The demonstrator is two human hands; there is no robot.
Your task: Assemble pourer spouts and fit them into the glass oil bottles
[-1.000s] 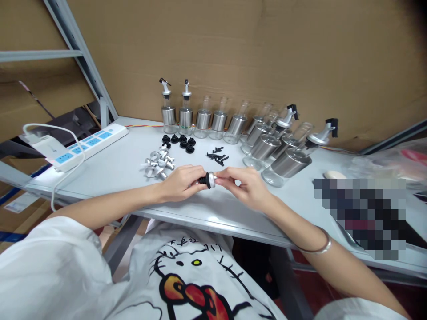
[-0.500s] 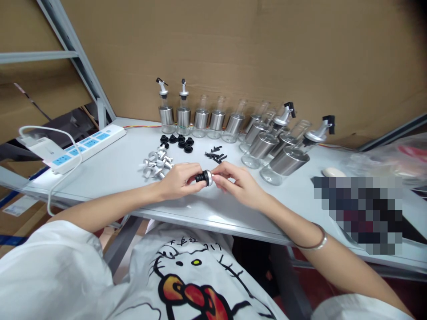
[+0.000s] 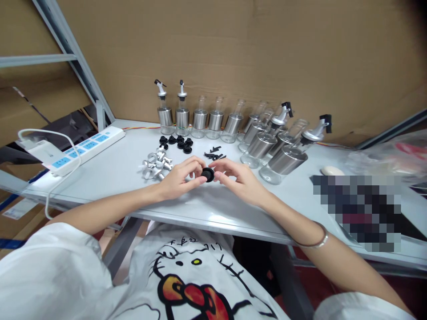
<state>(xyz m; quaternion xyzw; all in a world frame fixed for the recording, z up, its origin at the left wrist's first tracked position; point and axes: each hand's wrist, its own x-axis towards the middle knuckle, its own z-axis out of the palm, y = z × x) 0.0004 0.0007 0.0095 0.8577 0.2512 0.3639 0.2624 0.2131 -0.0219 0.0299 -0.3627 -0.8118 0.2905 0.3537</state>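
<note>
Between my two hands, above the near part of the table, is a bottle pourer (image 3: 208,174) with its round black stopper end turned toward me. My left hand (image 3: 184,177) pinches it from the left with thumb and fingertips. From the other side the thumb and index finger of my right hand (image 3: 238,178) close on its rim. Silver pourer spouts (image 3: 156,163) lie in a heap left of my left hand. Beyond the hands are several black rubber stoppers (image 3: 180,143) and a small pile of black levers (image 3: 214,155).
A row of glass bottles with steel sleeves (image 3: 216,120) stands along the cardboard wall, some with pourers fitted. On the left lies a white power strip (image 3: 83,149) with a cable. A white oval object (image 3: 332,171), a blurred-out dark item and a plastic bag (image 3: 393,155) lie right.
The pourer has turned in my fingers: its black stopper end, which pointed left, now faces me, and the silver cap is mostly hidden. Both hands stay in nearly the same place.
</note>
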